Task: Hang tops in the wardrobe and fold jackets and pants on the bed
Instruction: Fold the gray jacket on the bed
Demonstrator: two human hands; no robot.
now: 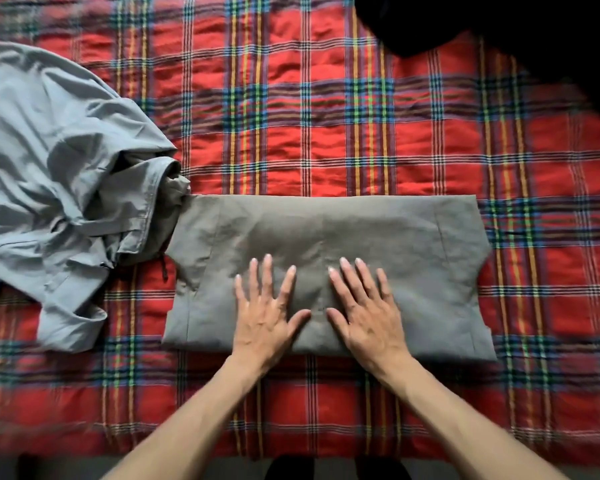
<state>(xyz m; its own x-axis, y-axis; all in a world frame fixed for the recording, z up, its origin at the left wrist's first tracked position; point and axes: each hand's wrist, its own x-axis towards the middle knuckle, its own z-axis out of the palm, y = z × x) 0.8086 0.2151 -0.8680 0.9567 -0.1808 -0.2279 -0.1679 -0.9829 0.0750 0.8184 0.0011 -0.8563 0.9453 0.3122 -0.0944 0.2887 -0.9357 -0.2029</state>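
Pupil: Olive jacket [413, 258], lying which way?

Teacher: Lying folded into a flat band on the plaid bedspread [326, 116], stretching left to right across the bed, with the near edge passing under both wrists.

Pupil: Gripping anything?

Teacher: Gripping nothing. Pressing down with the left hand [267, 317] and the right hand [368, 317], both palms flat, fingers straight and spread, pointing away from the body. Thumbs almost meeting over the middle of the cloth.

Pupil: Favouring either end, then?

Teacher: Favouring neither. Sitting about midway along the band, the left hand nearer the left end and the right hand nearer the right end, each end lying sideways and outward from its own hand.

Pupil: Pointing to what next?

Teacher: Judging only: probably smoothing outward along the long axis, then folding one end across onto the other, so crossing the band rather than running along it.

Pupil: Crowding anywhere?

Teacher: Crowding at the far left corner, there touching a crumpled grey jacket [56, 161] heaped on the left of the bed. Leaving the right end free, with a dark garment [499, 22] lying well apart at the far right corner.
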